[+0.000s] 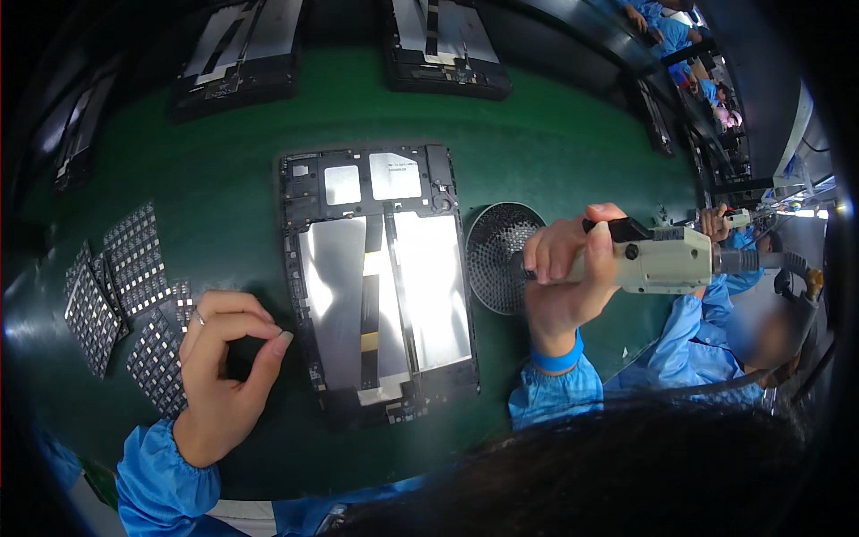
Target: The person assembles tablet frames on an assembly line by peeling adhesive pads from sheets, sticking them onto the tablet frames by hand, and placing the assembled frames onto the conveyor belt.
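Note:
In front of me lies an opened tablet body [379, 295], its silvery battery panels and dark ribbon strip facing up. My right hand [573, 264] is wrapped round a cream electric screwdriver [662, 261] with a black lever and a cable at its rear. The driver's front end is over a round metal dish [490, 259] with a perforated surface, right of the tablet; its tip is hidden. Beside the tablet's left edge, my left hand [228, 367] has thumb and forefinger pinched together. Whatever they hold, if anything, is too small to see.
Dark sheets with rows of small pale pieces [139, 259] lie at the left on the green table [349, 107]. More opened tablet bodies [237, 58] [445, 49] stand along the back. At the right sits a co-worker in a blue sleeve [693, 336], close to my driver's cable.

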Tool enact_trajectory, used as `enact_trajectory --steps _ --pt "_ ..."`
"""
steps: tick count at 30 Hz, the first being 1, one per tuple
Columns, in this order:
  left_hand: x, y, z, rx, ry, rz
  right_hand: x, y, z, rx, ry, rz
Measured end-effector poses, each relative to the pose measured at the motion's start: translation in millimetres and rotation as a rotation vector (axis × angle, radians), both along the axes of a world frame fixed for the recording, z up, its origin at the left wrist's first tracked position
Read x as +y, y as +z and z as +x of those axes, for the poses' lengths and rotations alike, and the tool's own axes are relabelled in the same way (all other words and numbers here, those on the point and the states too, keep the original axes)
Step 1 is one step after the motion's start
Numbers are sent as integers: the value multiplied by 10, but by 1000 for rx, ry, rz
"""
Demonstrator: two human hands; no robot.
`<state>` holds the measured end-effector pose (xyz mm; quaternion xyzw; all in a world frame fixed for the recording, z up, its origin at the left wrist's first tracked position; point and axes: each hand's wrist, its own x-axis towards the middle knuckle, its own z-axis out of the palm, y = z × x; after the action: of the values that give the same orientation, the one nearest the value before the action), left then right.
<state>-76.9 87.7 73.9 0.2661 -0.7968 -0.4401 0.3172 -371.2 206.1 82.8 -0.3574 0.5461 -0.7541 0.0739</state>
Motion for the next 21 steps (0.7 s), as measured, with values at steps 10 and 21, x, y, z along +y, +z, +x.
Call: enact_trajectory --steps 10,21 --pt "-21 -45 3 -11 -32 12 3 3 14 -79 96 -14" --pt "-129 18 103 24 -222 280 -7 350 373 -166 281 -186"
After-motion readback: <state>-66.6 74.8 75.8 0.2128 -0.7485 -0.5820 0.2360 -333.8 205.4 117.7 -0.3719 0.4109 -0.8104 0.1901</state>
